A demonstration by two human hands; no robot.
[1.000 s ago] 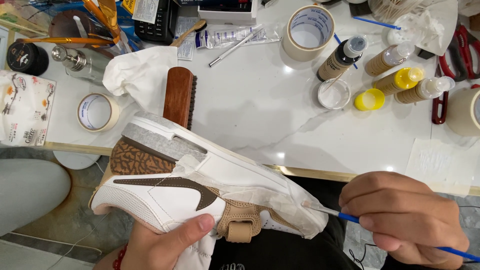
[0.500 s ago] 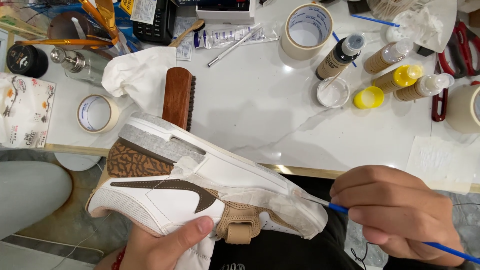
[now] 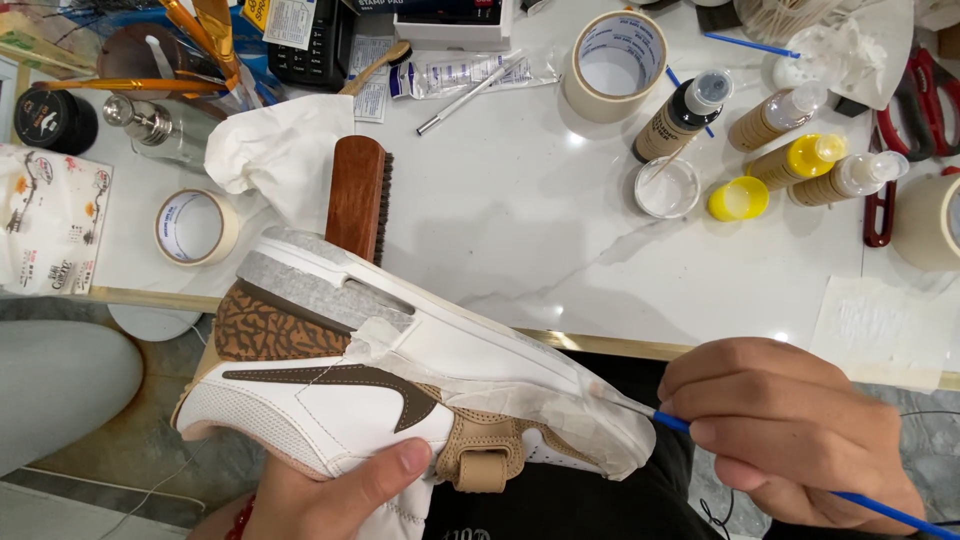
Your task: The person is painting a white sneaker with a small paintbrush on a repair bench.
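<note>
Left hand (image 3: 335, 490) clamps the white-and-brown sneaker (image 3: 400, 385) from below, thumb across its side, right hand (image 3: 790, 435) pinches a blue paintbrush (image 3: 800, 480) with its tip at the taped toe, and beyond lies the white marble table (image 3: 520, 210) with wooden shoe brush (image 3: 358, 197), tape rolls (image 3: 612, 52) and dye bottles (image 3: 690, 115).

Left hand (image 3: 340, 490): bare, no glove; a thin red bracelet (image 3: 243, 515) of beads or cord at the wrist, only partly in view at the bottom edge. Right hand (image 3: 790, 430): bare, no glove, ring or watch visible; nails short and plain. No sleeves reach either wrist. Lap: dark, near-black garment (image 3: 560, 500) with a small pale print at the lower edge.
</note>
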